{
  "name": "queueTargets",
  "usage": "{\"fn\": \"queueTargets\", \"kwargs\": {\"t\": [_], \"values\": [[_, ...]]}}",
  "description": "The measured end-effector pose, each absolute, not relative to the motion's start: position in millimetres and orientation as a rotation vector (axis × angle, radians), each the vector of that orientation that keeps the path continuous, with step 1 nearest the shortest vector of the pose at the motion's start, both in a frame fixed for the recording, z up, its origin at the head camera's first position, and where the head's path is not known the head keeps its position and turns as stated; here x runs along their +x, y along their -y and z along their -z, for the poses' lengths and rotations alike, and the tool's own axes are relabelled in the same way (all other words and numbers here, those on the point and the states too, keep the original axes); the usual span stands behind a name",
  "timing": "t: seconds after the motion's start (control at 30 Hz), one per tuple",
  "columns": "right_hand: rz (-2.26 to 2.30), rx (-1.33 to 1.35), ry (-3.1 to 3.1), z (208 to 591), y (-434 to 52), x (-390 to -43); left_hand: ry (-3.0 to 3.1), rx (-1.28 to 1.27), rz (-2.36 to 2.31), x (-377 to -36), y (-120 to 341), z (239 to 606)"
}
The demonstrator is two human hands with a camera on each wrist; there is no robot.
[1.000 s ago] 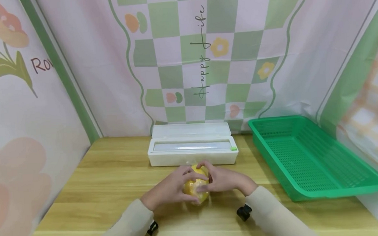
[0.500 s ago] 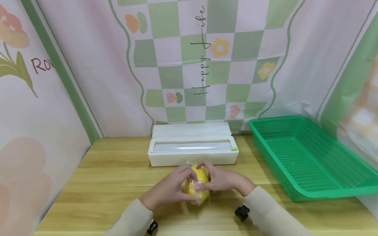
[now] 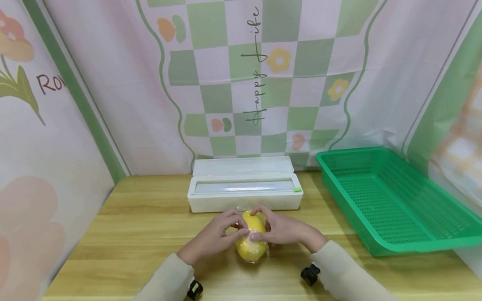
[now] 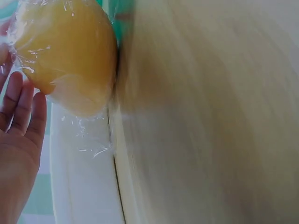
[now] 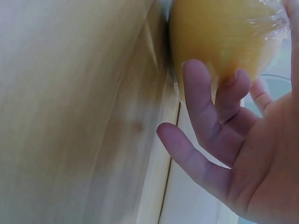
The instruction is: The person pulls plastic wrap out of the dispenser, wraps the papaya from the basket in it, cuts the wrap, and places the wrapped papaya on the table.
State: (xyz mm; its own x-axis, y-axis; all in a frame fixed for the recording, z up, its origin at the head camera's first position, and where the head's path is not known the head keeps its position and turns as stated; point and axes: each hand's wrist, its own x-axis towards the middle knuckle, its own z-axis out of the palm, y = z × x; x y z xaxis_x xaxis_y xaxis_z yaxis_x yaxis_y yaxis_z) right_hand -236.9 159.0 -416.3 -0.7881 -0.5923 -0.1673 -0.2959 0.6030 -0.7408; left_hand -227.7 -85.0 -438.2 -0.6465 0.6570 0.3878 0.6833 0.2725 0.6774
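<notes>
Film-wrapped yellow fruit (image 3: pixel 251 241) is held low in the middle of the frame, on the bench (image 3: pixel 138 228), between the left hand (image 3: pixel 213 237) and the right hand (image 3: pixel 283 229), fingers curled against its sides. Just behind stands a white film dispenser (image 3: pixel 245 190); at the right lies a green basket (image 3: pixel 395 201).

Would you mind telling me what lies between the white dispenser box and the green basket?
Only bare table, seen in the head view: white dispenser box and green basket stand apart with nothing between them.
</notes>
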Motion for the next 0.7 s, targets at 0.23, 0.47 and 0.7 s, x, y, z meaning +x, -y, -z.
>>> {"fn": "queueTargets", "kwargs": {"t": [0.23,0.47,0.7], "values": [[1.069,-0.722,-2.395,420,-160,-237,2.409,-1.277,1.518,-230,85,444],[1.078,-0.726,-2.431,421,-158,-235,2.435,-1.279,1.510,-227,89,439],[1.083,-0.784,-2.344,421,-168,-238,2.463,-1.286,1.453,-227,95,437]]}}
